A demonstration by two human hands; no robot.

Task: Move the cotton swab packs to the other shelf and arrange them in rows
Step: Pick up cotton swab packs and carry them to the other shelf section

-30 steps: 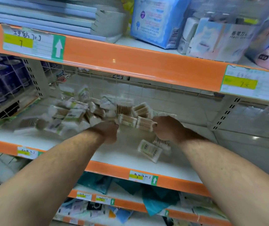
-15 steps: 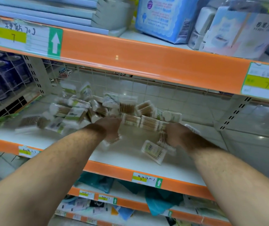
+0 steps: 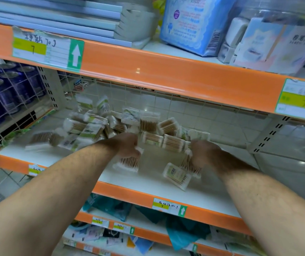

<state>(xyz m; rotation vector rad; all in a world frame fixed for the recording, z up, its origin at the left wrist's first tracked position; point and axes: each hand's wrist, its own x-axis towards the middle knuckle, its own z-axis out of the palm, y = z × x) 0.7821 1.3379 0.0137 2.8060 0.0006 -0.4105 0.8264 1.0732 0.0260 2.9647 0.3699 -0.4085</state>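
A head-worn camera looks down past two bare forearms into a shop shelf (image 3: 148, 175) with a white deck and an orange front edge. A heap of cotton swab packs (image 3: 96, 126) lies toward the back of it, spreading from about ten o'clock to one o'clock of the hands, jumbled at every angle and not in rows. The left hand (image 3: 127, 145) is curled, knuckles up, over the left-hand pack (image 3: 127, 162), which shows below the palm at six o'clock, gripped by its upper end. The right hand (image 3: 203, 152), near it on the three o'clock side, is curled too. Its fingers are hidden behind the back of the hand, but it appears to hold the right-hand pack (image 3: 189, 163), which hangs at its eight o'clock. Just beside that, at seven o'clock, a loose pack (image 3: 176, 175) lies flat with its barcode up, near the front edge. The packs look small and light: thin clear wrapping around a tight bundle of wooden-stemmed swabs. They are probably stiff enough to keep their shape, but slick and apt to slide over one another. A pinch across the narrow width, thumb on one flat face and fingers on the other, should hold one surely, and several could likely be gathered in one hand. At twelve o'clock an upper shelf (image 3: 166, 74) carries a blue packet (image 3: 194, 24). At six o'clock a price label (image 3: 168, 206) sits on the front edge.
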